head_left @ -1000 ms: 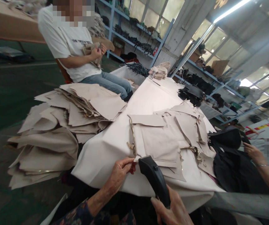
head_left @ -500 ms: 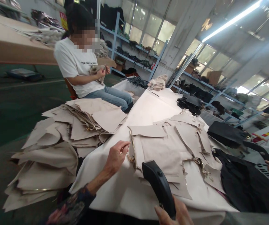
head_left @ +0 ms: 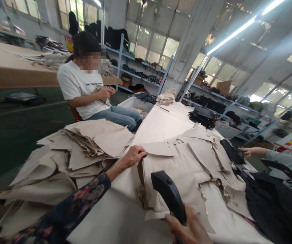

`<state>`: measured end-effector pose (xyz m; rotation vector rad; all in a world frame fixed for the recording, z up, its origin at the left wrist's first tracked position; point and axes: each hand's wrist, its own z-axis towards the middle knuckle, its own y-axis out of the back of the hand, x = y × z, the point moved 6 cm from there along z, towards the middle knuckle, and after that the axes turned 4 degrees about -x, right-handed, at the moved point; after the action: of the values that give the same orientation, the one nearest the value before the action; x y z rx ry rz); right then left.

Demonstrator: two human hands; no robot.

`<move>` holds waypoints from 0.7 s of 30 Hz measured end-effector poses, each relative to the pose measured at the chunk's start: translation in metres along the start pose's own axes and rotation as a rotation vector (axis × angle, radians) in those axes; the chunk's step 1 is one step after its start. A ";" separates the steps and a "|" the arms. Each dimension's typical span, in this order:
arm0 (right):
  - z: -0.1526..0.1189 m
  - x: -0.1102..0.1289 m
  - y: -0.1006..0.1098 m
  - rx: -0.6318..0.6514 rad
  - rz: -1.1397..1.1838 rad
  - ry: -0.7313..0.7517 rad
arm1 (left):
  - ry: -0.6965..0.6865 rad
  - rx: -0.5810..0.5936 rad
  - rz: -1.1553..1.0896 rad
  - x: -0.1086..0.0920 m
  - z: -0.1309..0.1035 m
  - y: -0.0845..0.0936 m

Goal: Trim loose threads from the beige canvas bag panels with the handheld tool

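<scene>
My left hand (head_left: 133, 156) pinches the upper left edge of a beige fabric piece (head_left: 171, 173) that has a zipper along its left side. The zipper edge is lifted a little off the white table cover (head_left: 158, 122). In my right hand (head_left: 190, 225) is a black handheld tool (head_left: 170, 195), its wide head over the lower left part of the same piece. More beige pieces (head_left: 207, 156) with zippers and metal pulls lie to the right.
A tall pile of beige pieces (head_left: 95, 139) stands at the left. Behind it sits a person in a white shirt (head_left: 82, 89). At the right, another person's hand (head_left: 254, 151) touches black fabric (head_left: 232, 150), and more black fabric (head_left: 273, 196) lies nearer. Shelves (head_left: 141, 73) stand behind.
My left hand has moved up onto the fabric's edge and taken hold of it, and the zipper side has lifted. The view has tilted up. A person's hand has reached in at the right.
</scene>
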<state>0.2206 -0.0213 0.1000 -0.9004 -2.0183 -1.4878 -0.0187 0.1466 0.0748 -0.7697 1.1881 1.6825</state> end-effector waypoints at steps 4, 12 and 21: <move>0.013 0.034 -0.008 0.075 0.052 0.086 | 0.093 0.016 -0.057 -0.011 -0.006 0.004; 0.041 0.067 -0.015 0.119 0.201 0.160 | 0.277 -0.022 -0.494 -0.012 -0.024 0.005; 0.033 0.058 -0.020 0.115 0.136 0.180 | 0.379 -0.109 -0.668 -0.003 -0.033 -0.004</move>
<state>0.1673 0.0195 0.1184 -0.8092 -1.8538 -1.3165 -0.0140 0.1156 0.0647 -1.4178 0.9320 1.0739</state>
